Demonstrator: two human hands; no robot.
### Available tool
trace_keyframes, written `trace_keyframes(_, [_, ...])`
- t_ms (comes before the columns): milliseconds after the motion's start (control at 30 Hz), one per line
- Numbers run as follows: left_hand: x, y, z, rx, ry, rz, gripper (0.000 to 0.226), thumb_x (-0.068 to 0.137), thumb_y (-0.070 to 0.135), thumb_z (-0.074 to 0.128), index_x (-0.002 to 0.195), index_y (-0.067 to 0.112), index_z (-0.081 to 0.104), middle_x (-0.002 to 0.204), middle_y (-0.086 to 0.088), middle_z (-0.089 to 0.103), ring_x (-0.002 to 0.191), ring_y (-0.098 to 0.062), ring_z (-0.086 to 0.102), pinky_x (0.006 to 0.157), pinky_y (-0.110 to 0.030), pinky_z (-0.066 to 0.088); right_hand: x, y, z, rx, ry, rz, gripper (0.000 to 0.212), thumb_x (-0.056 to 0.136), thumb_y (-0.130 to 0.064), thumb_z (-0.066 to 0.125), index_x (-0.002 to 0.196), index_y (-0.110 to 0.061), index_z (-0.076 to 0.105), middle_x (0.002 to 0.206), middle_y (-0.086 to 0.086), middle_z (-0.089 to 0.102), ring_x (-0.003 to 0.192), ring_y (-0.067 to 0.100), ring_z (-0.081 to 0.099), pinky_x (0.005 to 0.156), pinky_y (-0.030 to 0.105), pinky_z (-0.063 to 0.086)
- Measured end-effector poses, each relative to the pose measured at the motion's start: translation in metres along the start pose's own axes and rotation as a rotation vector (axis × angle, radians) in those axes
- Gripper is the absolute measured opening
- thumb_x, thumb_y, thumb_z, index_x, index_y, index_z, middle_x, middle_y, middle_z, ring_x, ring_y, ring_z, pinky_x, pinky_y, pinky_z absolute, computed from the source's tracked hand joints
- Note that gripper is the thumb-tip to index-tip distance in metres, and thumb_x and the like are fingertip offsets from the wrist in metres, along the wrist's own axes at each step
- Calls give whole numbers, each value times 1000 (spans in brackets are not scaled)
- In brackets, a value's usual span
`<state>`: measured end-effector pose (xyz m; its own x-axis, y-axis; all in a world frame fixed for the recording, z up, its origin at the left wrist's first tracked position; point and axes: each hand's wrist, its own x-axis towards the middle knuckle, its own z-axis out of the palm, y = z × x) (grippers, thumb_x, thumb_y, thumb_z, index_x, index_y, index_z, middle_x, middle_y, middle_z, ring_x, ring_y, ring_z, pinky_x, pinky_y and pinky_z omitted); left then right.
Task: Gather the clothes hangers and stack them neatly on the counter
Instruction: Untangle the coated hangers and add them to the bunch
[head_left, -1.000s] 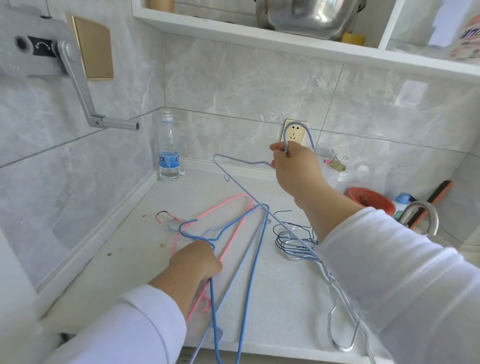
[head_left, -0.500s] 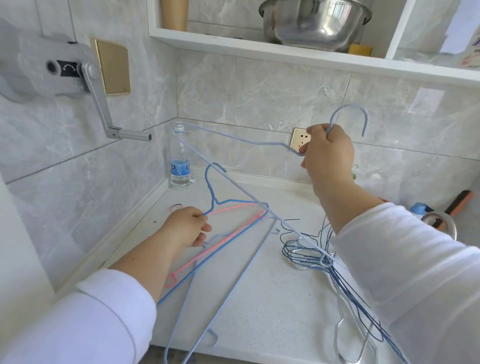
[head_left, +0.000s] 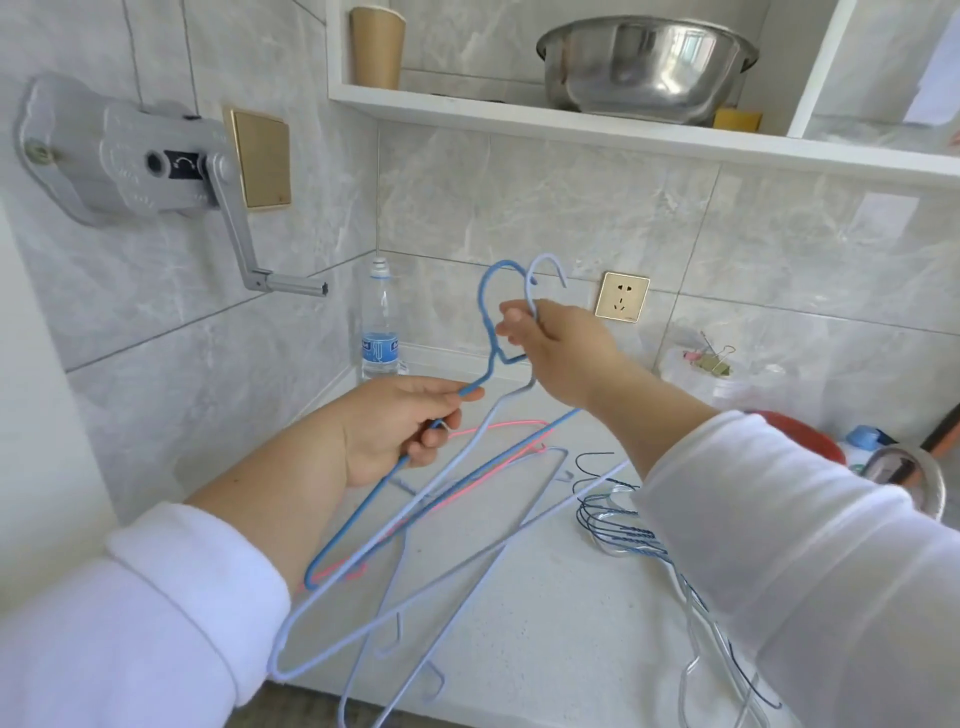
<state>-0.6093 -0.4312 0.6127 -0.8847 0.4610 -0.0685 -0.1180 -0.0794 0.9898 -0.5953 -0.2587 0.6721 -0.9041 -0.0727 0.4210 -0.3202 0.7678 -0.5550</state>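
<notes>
My left hand (head_left: 400, 426) grips the shoulder wire of a dark blue hanger (head_left: 488, 291), lifted off the white counter (head_left: 545, 613). My right hand (head_left: 561, 348) pinches the neck of a pale blue hanger (head_left: 545, 265) beside the dark blue one's hook; its frame hangs down toward the counter's front edge. A pink hanger (head_left: 498, 426) and another pale blue hanger (head_left: 524, 514) lie flat on the counter under them. A pile of several wire hangers (head_left: 618, 530) lies to the right, partly hidden by my right sleeve.
A water bottle (head_left: 380, 322) stands in the back left corner. A crank handle (head_left: 244, 244) juts from the left wall. A wall socket (head_left: 622, 297), binder clips (head_left: 714, 358), a red bowl (head_left: 810, 436) and a metal cup (head_left: 904, 478) sit to the right. A shelf (head_left: 571, 124) overhangs.
My left hand lifted the dark blue hanger off the counter. My right hand swung the pale blue hanger down and left, bringing the two hooks side by side.
</notes>
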Motion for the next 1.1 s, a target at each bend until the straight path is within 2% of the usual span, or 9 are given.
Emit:
trace_keyframes(100, [-2, 3, 14, 38, -51, 2, 25, 95, 2, 40, 98, 7, 65, 61, -2, 46, 39, -6, 37, 34, -15, 26, -1, -4, 12, -11, -55, -37, 38, 98, -31, 37, 124, -8, 53, 107, 11, 71, 103, 28, 62, 95, 35, 45])
trace_keyframes(167, [-5, 4, 16, 55, -78, 15, 23, 95, 6, 43, 100, 8, 65, 58, 0, 50, 41, -7, 42, 36, -16, 33, 0, -5, 13, -28, -35, -72, 32, 99, -26, 37, 125, -14, 51, 87, 4, 69, 85, 21, 61, 78, 25, 44])
trace_keyframes(267, [-3, 1, 1, 97, 1, -15, 23, 92, 19, 52, 106, 8, 67, 73, -2, 63, 59, -11, 56, 58, -23, 49, 1, -4, 11, -117, 31, -137, 28, 98, -23, 36, 118, -14, 54, 68, -3, 56, 73, 22, 54, 69, 31, 42])
trace_keyframes(367, [15, -27, -36, 738, 297, -139, 36, 93, 27, 49, 120, 5, 60, 116, -15, 63, 99, -25, 60, 89, -36, 48, 1, 2, 6, -164, 109, -136, 28, 98, -27, 36, 113, -15, 57, 58, -12, 43, 71, 25, 53, 70, 37, 47])
trace_keyframes(433, [23, -56, -57, 1184, 323, -299, 47, 94, 34, 43, 131, 6, 49, 137, -13, 53, 123, -27, 51, 100, -31, 40, 0, 10, 3, -178, 145, -117, 28, 97, -27, 37, 110, -14, 59, 56, -12, 42, 68, 26, 51, 68, 37, 46])
trace_keyframes(633, [39, -101, -67, 1366, 412, -520, 47, 93, 30, 40, 136, 10, 37, 139, -13, 40, 130, -26, 40, 104, -31, 35, -2, 33, 3, -160, 166, -13, 26, 97, -25, 38, 104, -15, 60, 56, -4, 47, 70, 35, 59, 69, 40, 49])
trace_keyframes(833, [47, -105, -82, 1273, 471, -462, 33, 91, 13, 46, 122, 4, 55, 130, -15, 57, 120, -30, 54, 94, -32, 44, 0, 39, 5, -159, 160, 34, 26, 97, -26, 37, 104, -16, 60, 58, -2, 50, 75, 35, 62, 71, 39, 51])
trace_keyframes(967, [45, -74, -64, 696, 608, -104, 15, 91, 19, 46, 97, 16, 60, 95, -8, 59, 72, -25, 54, 52, -28, 39, 3, 32, 9, -159, 153, 66, 26, 96, -29, 38, 100, -15, 59, 61, 3, 53, 73, 35, 64, 71, 43, 54])
trace_keyframes(1100, [33, -40, -24, 320, 419, 8, 15, 91, 19, 46, 82, 16, 58, 73, -1, 54, 51, -14, 38, 44, -21, 35, 9, 19, 7, -116, 178, 95, 22, 94, -38, 42, 96, -21, 57, 57, -1, 53, 69, 26, 64, 64, 35, 51])
